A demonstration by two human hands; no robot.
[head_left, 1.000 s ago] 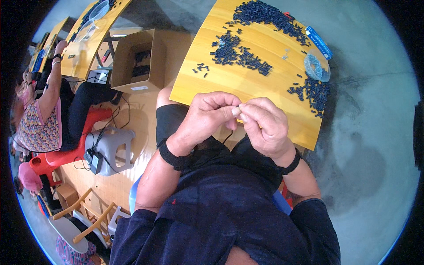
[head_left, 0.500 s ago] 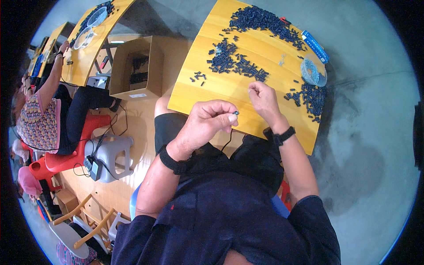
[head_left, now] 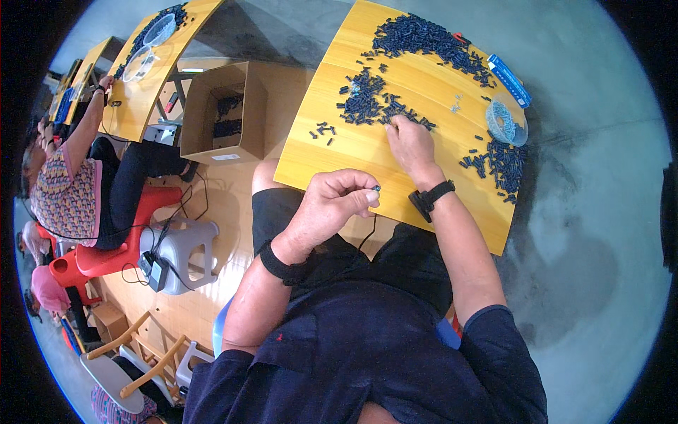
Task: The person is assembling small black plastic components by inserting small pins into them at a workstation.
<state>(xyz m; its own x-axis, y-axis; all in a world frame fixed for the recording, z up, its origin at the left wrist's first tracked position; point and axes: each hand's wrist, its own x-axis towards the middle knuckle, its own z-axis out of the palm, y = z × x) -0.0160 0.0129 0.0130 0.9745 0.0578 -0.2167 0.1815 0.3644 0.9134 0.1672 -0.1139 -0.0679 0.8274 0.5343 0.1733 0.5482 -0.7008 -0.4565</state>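
Note:
My left hand [head_left: 337, 206] is closed in a pinch above the table's near edge. Between thumb and forefinger it grips a small dark cylindrical piece [head_left: 376, 189], of which only the end shows. My right hand [head_left: 413, 147] reaches over the yellow wooden table [head_left: 311, 154]. Its fingertips are bent together at the near edge of the middle pile of small black cylindrical pieces [head_left: 361, 106]; what they hold, if anything, is hidden. A few loose black pieces [head_left: 323, 130] lie left of that pile.
More black pieces form a far heap [head_left: 424, 37] and a right heap [head_left: 505, 166]. A clear plastic tub [head_left: 503, 124] and a blue-and-white box [head_left: 510, 81] stand at the right edge. An open cardboard box [head_left: 224, 113] sits left; beyond it a co-worker [head_left: 67, 191] sits at another table.
My right hand has moved forward, away from my body, to the near edge of the middle pile. My left hand keeps its pinch on the small piece, nearly in place.

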